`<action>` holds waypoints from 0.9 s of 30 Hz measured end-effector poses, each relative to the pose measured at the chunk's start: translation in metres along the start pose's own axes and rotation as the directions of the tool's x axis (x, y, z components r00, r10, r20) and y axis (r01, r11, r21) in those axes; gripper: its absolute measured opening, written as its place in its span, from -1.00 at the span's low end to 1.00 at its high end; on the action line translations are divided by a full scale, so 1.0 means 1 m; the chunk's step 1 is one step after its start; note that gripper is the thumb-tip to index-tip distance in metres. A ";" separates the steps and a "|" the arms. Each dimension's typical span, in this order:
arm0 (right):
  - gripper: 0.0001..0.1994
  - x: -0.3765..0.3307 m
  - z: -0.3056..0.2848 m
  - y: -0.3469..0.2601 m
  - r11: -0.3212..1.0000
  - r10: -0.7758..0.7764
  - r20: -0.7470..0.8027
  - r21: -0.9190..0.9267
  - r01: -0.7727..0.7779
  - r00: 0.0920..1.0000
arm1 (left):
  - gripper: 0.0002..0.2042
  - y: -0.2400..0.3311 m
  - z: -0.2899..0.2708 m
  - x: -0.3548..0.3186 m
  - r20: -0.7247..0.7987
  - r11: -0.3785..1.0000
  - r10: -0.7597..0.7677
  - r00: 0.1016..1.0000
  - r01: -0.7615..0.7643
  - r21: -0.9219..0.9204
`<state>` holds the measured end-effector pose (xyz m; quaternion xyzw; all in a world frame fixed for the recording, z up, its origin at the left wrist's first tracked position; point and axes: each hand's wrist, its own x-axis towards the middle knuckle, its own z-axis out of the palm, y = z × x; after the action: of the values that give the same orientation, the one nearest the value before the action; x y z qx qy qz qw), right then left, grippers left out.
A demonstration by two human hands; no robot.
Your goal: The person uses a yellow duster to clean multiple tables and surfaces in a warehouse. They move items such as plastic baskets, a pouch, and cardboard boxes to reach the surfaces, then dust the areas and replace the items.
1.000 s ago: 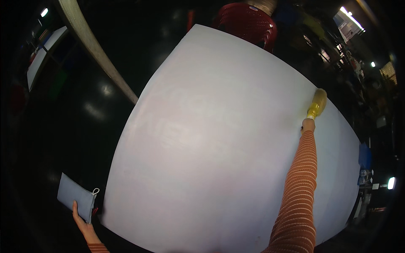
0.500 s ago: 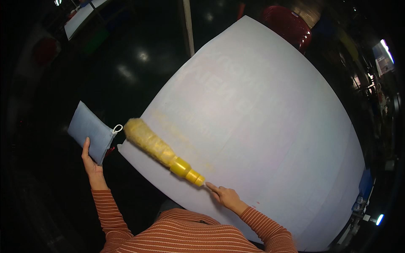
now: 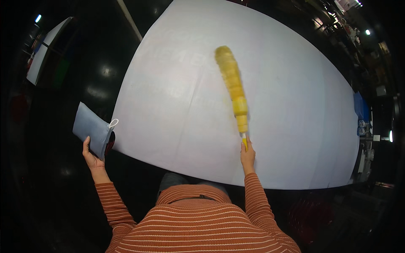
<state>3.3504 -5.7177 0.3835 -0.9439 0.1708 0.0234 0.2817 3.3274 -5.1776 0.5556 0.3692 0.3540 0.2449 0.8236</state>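
Observation:
My left hand (image 3: 93,159) is closed on the lower edge of a flat blue-grey pouch (image 3: 93,126) with a white cord loop at its corner. It holds the pouch up off the left edge of the large pale-covered table (image 3: 168,105). Over the tabletop, my right hand (image 3: 248,156) grips the handle of a yellow duster (image 3: 231,80). Its fluffy head points to the far side, slightly left, and is somewhat blurred. Whether the head touches the cloth, I cannot tell.
Dark shiny floor (image 3: 80,109) lies to the left, with a pale pole (image 3: 129,20) near the table's far left edge. Another white-topped table (image 3: 46,50) stands further left. Blue items (image 3: 360,107) sit at the table's right end.
The duster has swung from the table's left edge to its middle and now points away from me. My left hand still holds the pouch. The whole view has turned.

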 end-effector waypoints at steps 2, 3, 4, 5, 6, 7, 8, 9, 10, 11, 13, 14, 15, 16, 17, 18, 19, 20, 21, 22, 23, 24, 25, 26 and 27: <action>-0.57 -0.026 -0.022 0.069 0.841 0.431 -0.126 0.415 -0.347 0.893 | -0.52 -0.019 0.021 0.034 0.088 0.990 -0.097 0.991 0.088 0.108; -0.56 -0.049 -0.042 0.090 0.717 0.622 -0.140 0.497 -0.489 0.770 | -0.52 -0.030 0.031 0.050 0.136 0.981 -0.163 0.977 0.146 0.129; -0.57 -0.082 -0.058 0.120 0.579 0.757 -0.157 0.611 -0.539 0.635 | -0.52 -0.043 0.045 0.066 0.184 0.968 -0.228 0.956 0.201 0.152; -0.57 -0.120 -0.069 0.125 0.513 0.837 -0.212 0.623 -0.590 0.504 | -0.51 -0.054 0.054 0.089 0.191 0.940 -0.309 0.932 0.268 0.209; -0.60 -0.164 -0.074 0.145 0.394 0.913 -0.210 0.684 -0.614 0.351 | -0.53 -0.068 0.065 0.112 0.238 0.919 -0.339 0.910 0.266 0.292; -0.59 -0.200 -0.081 0.145 0.257 0.966 -0.192 0.742 -0.619 0.170 | -0.46 -0.081 0.077 0.135 0.273 0.899 -0.369 0.889 0.266 0.348; -0.61 -0.240 -0.081 0.171 0.135 0.985 -0.170 0.821 -0.554 -0.013 | -0.40 -0.097 0.091 0.160 0.344 0.891 -0.376 0.861 0.233 0.390; -0.65 -0.288 -0.081 0.217 0.034 0.949 -0.217 0.792 -0.610 -0.229 | -0.34 -0.105 0.126 0.165 0.388 0.849 -0.448 0.806 0.246 0.468; -0.66 -0.304 -0.075 0.206 -0.021 0.933 -0.188 0.824 -0.566 -0.308 | -0.33 -0.119 0.130 0.200 0.410 0.802 -0.508 0.758 0.242 0.547; -0.66 -0.310 -0.066 0.167 -0.034 0.936 -0.145 0.870 -0.493 -0.321 | -0.31 -0.129 0.154 0.212 0.446 0.786 -0.522 0.727 0.205 0.584; -0.67 -0.309 -0.054 0.104 -0.028 0.951 -0.093 0.923 -0.384 -0.293 | -0.26 -0.134 0.197 0.237 0.512 0.765 -0.559 0.652 0.166 0.623; -0.68 -0.308 -0.050 0.085 -0.028 0.956 -0.078 0.936 -0.352 -0.284 | -0.23 -0.137 0.216 0.252 0.540 0.754 -0.588 0.602 0.165 0.636; -0.69 -0.304 -0.046 0.067 -0.029 0.960 -0.064 0.946 -0.324 -0.273 | -0.21 -0.141 0.230 0.271 0.540 0.742 -0.597 0.593 0.152 0.653; -0.69 -0.300 -0.041 0.052 -0.034 0.963 -0.047 0.956 -0.293 -0.265 | -0.18 -0.146 0.246 0.291 0.548 0.735 -0.600 0.583 0.131 0.666; -0.70 -0.298 -0.041 0.039 -0.035 0.966 -0.037 0.962 -0.271 -0.255 | -0.16 -0.151 0.255 0.309 0.554 0.727 -0.603 0.573 0.109 0.678; -0.70 -0.297 -0.040 0.027 -0.035 0.967 -0.029 0.970 -0.241 -0.254 | -0.15 -0.160 0.263 0.322 0.559 0.727 -0.589 0.583 0.081 0.682; -0.71 -0.294 -0.040 0.016 -0.033 0.969 -0.021 0.977 -0.213 -0.248 | -0.14 -0.166 0.271 0.333 0.563 0.726 -0.575 0.594 0.054 0.685; -0.72 -0.294 -0.039 0.008 -0.034 0.969 -0.014 0.982 -0.187 -0.246 | -0.12 -0.172 0.276 0.345 0.566 0.726 -0.560 0.605 0.028 0.688; -0.72 -0.296 -0.039 0.000 -0.032 0.968 -0.010 0.987 -0.160 -0.253 | -0.11 -0.172 0.285 0.343 0.563 0.706 -0.563 0.605 -0.002 0.708; -0.73 -0.294 -0.038 -0.006 -0.030 0.969 -0.006 0.989 -0.142 -0.248 | -0.12 -0.178 0.284 0.358 0.579 0.657 -0.540 0.611 -0.124 0.744; -0.73 -0.295 -0.038 -0.012 -0.028 0.969 -0.004 0.992 -0.126 -0.247 | -0.13 -0.188 0.280 0.379 0.596 0.595 -0.516 0.615 -0.243 0.766; -0.74 -0.297 -0.037 -0.017 -0.027 0.969 -0.001 0.993 -0.113 -0.246 | -0.13 -0.197 0.276 0.394 0.612 0.519 -0.496 0.615 -0.355 0.777; -0.74 -0.303 -0.036 -0.023 -0.029 0.967 0.005 0.996 -0.090 -0.255 | -0.15 -0.197 0.284 0.394 0.610 0.553 -0.514 0.603 -0.310 0.773; -0.75 -0.307 -0.035 -0.028 -0.028 0.964 0.009 0.997 -0.069 -0.264 | -0.18 -0.196 0.289 0.392 0.608 0.555 -0.508 0.610 -0.308 0.773; -0.75 -0.312 -0.033 -0.033 -0.026 0.961 0.013 0.999 -0.043 -0.275 | -0.21 -0.189 0.295 0.379 0.592 0.575 -0.519 0.617 -0.260 0.775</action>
<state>3.0664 -5.6132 0.4721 -0.2036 0.7862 -0.4152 0.4100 3.8180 -5.1690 0.3962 0.7358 0.0627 -0.1976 0.6447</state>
